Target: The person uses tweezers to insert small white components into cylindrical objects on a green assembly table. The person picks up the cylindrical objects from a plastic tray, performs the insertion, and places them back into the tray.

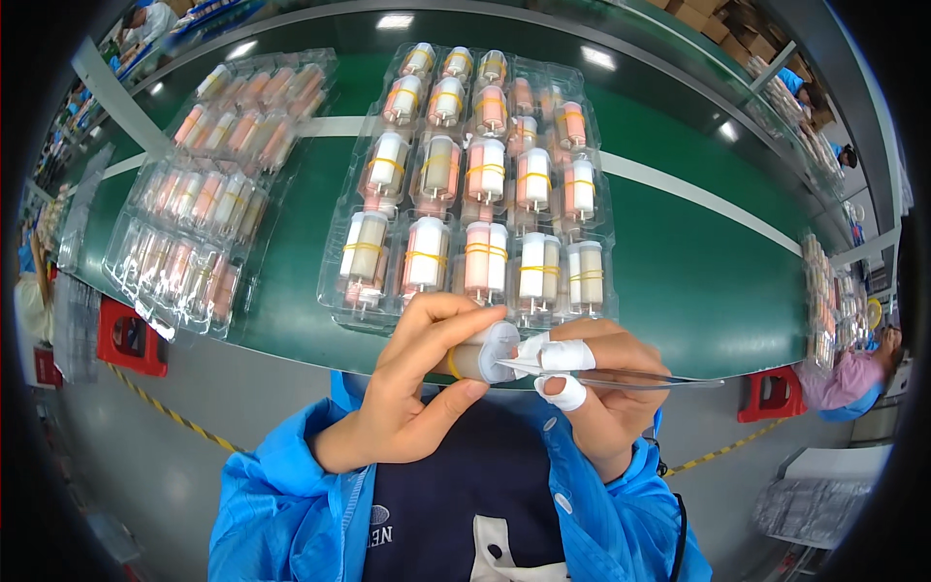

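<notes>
Between the fingers and thumb of my left hand point(417, 388) lies a capped cylinder assembly point(470, 361), tilted on its side. Its round whitish cap faces my right, and part of a yellow band shows near my fingers. My right hand point(606, 388), with white tape around several fingertips, grips metal tweezers point(640, 379). Their tips point left and meet or nearly meet the cap's face; exact contact is too small to tell. Just beyond my hands, a clear plastic tray point(335, 312) holds rows of similar white, pink and beige cylinders with yellow bands.
The green work surface point(698, 291) carries more filled clear trays point(184, 242) at the left. Red stools point(773, 395) stand under its near edge on both sides. At the far right, a person in pink point(839, 383) sits by another filled tray point(824, 301).
</notes>
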A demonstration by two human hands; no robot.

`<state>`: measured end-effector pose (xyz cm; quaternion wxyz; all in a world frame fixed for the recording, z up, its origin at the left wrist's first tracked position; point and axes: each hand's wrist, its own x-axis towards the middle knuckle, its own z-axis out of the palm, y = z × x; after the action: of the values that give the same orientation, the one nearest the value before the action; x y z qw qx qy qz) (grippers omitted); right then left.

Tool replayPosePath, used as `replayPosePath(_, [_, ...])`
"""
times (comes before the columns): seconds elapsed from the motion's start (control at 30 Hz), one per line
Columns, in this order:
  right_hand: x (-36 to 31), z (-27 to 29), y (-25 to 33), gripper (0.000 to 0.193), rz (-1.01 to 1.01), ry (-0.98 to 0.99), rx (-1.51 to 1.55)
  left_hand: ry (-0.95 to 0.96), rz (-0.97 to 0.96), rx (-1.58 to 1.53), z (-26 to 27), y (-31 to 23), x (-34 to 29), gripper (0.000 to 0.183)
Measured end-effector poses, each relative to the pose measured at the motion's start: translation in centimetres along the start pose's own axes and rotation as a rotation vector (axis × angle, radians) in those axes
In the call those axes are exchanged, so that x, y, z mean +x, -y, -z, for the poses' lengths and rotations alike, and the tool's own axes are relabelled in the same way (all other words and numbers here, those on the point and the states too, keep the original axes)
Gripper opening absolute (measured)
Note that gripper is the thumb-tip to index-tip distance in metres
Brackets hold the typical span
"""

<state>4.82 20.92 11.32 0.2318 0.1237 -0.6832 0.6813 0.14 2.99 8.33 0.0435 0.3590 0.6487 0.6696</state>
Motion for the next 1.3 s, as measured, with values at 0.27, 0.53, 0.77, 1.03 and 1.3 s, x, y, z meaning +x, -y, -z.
replayPosePath(0.27, [0.0,-0.2,-0.8,0.018,-0.018,-0.029,0.031,-0.014,0.029,0.0,0.1,0.2,0.0,0.045])
replayPosePath(0.53, [0.0,-0.2,-1.5,0.016,0.002,-0.023,0.023,0.033,0.054,0.026,0.4,0.8,-0.2,0.048])
replayPosePath(0.77, [-0.3,-0.3,-1.9,0.015,0.0,-0.056,0.098,-0.022,0.028,0.0,0.1,0.7,-0.2,0.045])
replayPosePath(1.03, [-0.2,-0.2,-2.1,0.014,0.024,-0.021,0.026,-0.026,0.055,-0.016,0.0,0.8,-0.3,0.044])
replayPosePath(1.3, [0.3,0.0,-1.7,0.011,0.0,0.072,-0.08,0.007,0.022,0.076,0.3,0.9,-0.2,0.043])
